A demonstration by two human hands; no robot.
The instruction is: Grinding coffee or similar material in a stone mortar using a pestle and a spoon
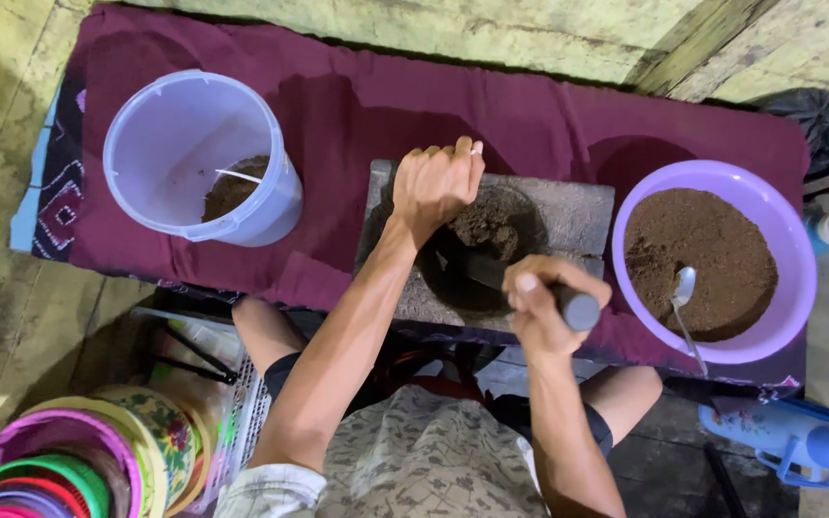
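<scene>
A clear plastic bucket (194, 153) is seen at the far left on a maroon cloth (357, 105); a small heap of brown powder (232, 187) lies at its bottom, with a thin white handle showing above it. At the right, a lilac plastic bowl (717, 177) is filled nearly to the rim with brown powder (698, 259), and a metal spoon (685, 307) is stuck into it at the near side, its handle leaning out over the near rim.

Between the two containers a grey stone mortar block (578, 216) is set on the cloth. Its round hollow holds a clump of coarse brown material (486, 225). A dark pestle (530, 288) is laid slantwise into the hollow, its tip down in the material and its grey butt end pointing near and right.

The left hand (438, 182) is placed over the far left edge of the hollow, fingers curled down and touching the stone beside the brown clump; nothing is gripped in it. The right hand (539, 302) is closed tightly around the upper part of the pestle, at the near right edge of the block, with the butt end protruding past the fist.

Stacked coloured plastic basins (59, 460) are visible at the near left, and a blue plastic container (798, 441) at the near right.
</scene>
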